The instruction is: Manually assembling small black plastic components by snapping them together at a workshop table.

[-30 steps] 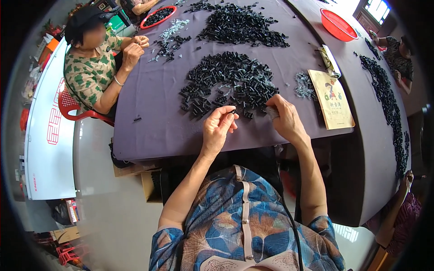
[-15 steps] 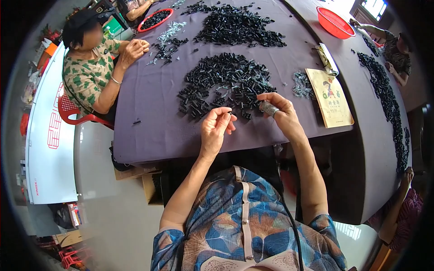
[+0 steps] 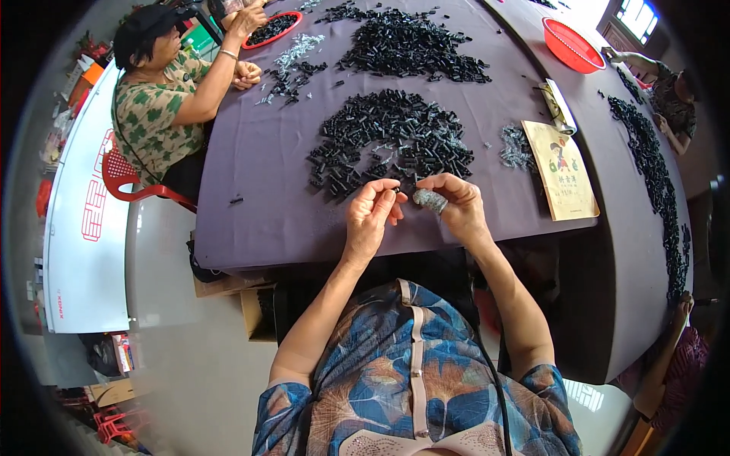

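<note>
My left hand (image 3: 366,222) pinches a small black plastic piece (image 3: 396,189) between thumb and fingertips, just above the table's near edge. Close to it on the right, my right hand (image 3: 465,215) is closed in a pinch. Whatever lies between its fingertips is too small to make out. A grey, silvery wrap (image 3: 430,200) covers one finger of that hand. Directly beyond both hands lies a heap of short black tube-like pieces (image 3: 342,137), with some small clear pieces among them. More small clear pieces (image 3: 515,149) form a little pile to the right.
A larger black heap (image 3: 411,47) lies farther back on the purple-grey tablecloth (image 3: 262,175). A yellow booklet (image 3: 559,182) rests at right. Red baskets stand far left (image 3: 271,32) and far right (image 3: 572,47). A person (image 3: 163,99) sits at left; others work along the right side.
My right hand has moved left, bringing its fingertips near the black piece in my left hand. The person at left has raised one hand toward the red basket.
</note>
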`<state>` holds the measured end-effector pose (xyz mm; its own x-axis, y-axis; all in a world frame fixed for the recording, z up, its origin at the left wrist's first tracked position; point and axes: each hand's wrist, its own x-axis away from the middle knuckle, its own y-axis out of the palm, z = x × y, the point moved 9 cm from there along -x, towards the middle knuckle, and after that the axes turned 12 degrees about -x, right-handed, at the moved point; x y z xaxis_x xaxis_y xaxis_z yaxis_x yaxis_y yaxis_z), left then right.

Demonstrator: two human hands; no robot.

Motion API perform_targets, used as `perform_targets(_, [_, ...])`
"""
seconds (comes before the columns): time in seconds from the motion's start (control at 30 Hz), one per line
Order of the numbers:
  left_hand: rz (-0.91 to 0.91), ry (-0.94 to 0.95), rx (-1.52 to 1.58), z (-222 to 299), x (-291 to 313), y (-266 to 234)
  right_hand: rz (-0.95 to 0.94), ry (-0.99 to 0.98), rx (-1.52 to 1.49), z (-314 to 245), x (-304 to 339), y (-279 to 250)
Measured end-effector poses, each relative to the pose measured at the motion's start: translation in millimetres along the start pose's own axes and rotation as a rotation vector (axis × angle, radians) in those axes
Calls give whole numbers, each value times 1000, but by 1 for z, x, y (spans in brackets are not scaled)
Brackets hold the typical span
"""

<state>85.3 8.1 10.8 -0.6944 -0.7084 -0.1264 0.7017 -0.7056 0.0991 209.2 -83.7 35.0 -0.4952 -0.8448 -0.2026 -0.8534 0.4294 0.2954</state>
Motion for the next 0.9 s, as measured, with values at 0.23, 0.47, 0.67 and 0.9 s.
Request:
perform_targets(0.23, [-12,33,-48,2,0,2,56,36,-56,6,3,4])
perform_targets(0.47, [19,41,-136,10,-1,1,36,45,125,-4,3,11])
perform_targets(0.67, [29,12,-136,9,-1,1,19,24,146,-7,4,15])
perform_targets(0.9, [40,-18,1,5,-1,1,34,57,113,0,5,11])
